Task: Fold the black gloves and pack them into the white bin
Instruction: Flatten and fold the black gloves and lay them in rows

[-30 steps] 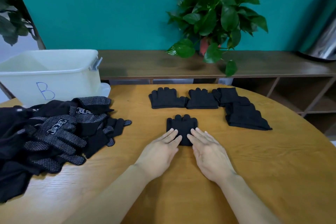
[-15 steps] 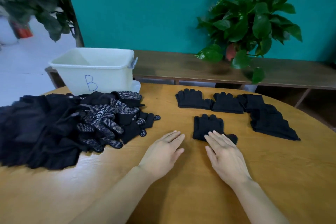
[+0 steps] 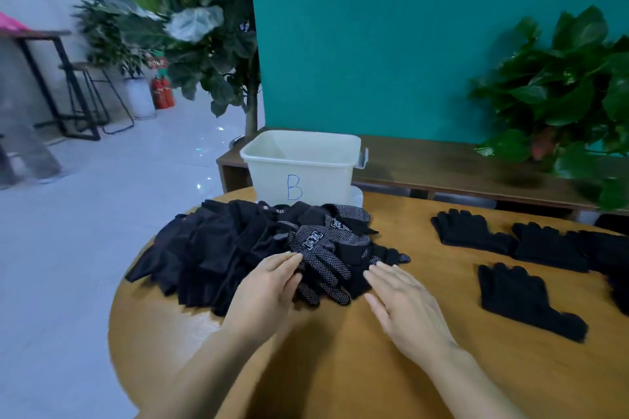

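A heap of unfolded black gloves, some with white dots, lies on the left of the round wooden table. My left hand reaches its straight fingers to the near edge of a dotted glove on the heap. My right hand hovers flat just right of the heap, fingers straight. A folded black glove lies to the right of my right hand. More folded gloves sit in a row behind it. The white bin marked "B" stands behind the heap.
A wooden bench runs along the teal wall, with a potted plant at the right. A tall leafy plant stands left of the wall. The table's left edge drops to a pale floor.
My view has swung left. Both hands have left the folded glove and moved left to the heap of unfolded gloves; the folded glove stays on the table.
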`<state>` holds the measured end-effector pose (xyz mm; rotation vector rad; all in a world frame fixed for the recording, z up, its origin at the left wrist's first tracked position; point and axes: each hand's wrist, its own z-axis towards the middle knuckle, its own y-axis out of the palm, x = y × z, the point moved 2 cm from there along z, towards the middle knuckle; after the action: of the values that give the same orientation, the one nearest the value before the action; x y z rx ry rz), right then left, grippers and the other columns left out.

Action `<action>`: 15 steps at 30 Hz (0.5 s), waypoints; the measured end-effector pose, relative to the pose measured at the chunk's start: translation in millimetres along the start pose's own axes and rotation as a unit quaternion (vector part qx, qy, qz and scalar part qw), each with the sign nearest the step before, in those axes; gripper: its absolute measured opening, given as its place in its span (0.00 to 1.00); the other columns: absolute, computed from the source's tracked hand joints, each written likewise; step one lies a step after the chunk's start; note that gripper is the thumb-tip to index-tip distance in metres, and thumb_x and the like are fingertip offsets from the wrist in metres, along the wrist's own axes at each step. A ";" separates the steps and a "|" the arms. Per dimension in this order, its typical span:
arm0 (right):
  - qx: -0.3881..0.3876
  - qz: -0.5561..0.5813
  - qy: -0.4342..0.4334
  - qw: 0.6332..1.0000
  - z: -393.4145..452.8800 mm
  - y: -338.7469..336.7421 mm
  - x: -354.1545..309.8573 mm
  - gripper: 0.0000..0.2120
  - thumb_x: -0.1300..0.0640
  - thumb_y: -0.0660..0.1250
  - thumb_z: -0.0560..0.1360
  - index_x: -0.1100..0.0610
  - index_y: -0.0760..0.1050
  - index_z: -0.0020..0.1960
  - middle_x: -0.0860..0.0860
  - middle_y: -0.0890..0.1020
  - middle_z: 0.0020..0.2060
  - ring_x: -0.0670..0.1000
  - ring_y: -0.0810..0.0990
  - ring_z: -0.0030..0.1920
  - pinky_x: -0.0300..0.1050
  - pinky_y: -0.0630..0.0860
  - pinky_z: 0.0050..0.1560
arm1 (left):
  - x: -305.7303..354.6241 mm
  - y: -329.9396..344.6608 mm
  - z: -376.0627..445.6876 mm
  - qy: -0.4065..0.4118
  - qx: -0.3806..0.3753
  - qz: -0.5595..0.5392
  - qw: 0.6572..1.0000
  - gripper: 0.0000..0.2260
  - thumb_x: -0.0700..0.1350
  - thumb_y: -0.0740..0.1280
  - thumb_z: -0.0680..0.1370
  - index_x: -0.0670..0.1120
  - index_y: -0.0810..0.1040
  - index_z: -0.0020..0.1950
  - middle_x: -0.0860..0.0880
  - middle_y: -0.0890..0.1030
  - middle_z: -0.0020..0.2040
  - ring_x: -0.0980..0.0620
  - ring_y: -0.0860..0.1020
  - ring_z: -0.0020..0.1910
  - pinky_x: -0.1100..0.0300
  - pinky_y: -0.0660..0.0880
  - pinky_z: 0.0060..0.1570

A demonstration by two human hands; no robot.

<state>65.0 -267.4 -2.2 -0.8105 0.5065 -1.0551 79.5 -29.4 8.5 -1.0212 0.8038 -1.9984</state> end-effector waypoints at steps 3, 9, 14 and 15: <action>0.006 0.008 -0.025 1.000 33.7 14.7 -27.1 0.16 0.49 0.68 0.69 0.54 0.84 0.54 0.47 0.85 0.51 0.47 0.83 0.55 0.45 0.70 0.63 | -25.3 -9.2 2.5 -0.001 0.024 0.013 1.000 0.16 0.49 0.63 0.78 0.44 0.81 0.62 0.49 0.82 0.60 0.50 0.79 0.60 0.55 0.77 0.59; -0.005 0.032 -0.015 0.999 90.1 50.1 -62.3 0.13 0.50 0.77 0.66 0.54 0.81 0.46 0.48 0.84 0.44 0.50 0.83 0.50 0.43 0.76 0.58 | -56.4 -3.2 6.1 -0.007 0.038 0.016 0.999 0.16 0.48 0.64 0.77 0.43 0.82 0.61 0.50 0.82 0.59 0.51 0.79 0.60 0.59 0.75 0.59; -0.033 0.048 0.002 0.998 114.5 72.5 -74.8 0.12 0.57 0.74 0.63 0.56 0.77 0.45 0.49 0.81 0.42 0.52 0.82 0.50 0.46 0.77 0.59 | -65.7 3.7 11.1 0.006 0.047 0.001 0.999 0.16 0.47 0.65 0.77 0.44 0.82 0.62 0.51 0.82 0.59 0.54 0.79 0.60 0.58 0.78 0.56; -0.046 0.047 0.005 0.998 117.7 77.0 -74.6 0.13 0.58 0.72 0.64 0.57 0.78 0.48 0.50 0.82 0.45 0.53 0.81 0.54 0.47 0.74 0.63 | -67.6 4.2 11.7 0.007 0.050 0.001 0.999 0.16 0.47 0.65 0.77 0.44 0.82 0.61 0.51 0.82 0.59 0.54 0.79 0.60 0.60 0.78 0.56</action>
<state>160.4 -140.4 9.0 -0.8546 0.5991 -0.9557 118.5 21.9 -15.4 -0.9492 0.7054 -2.0243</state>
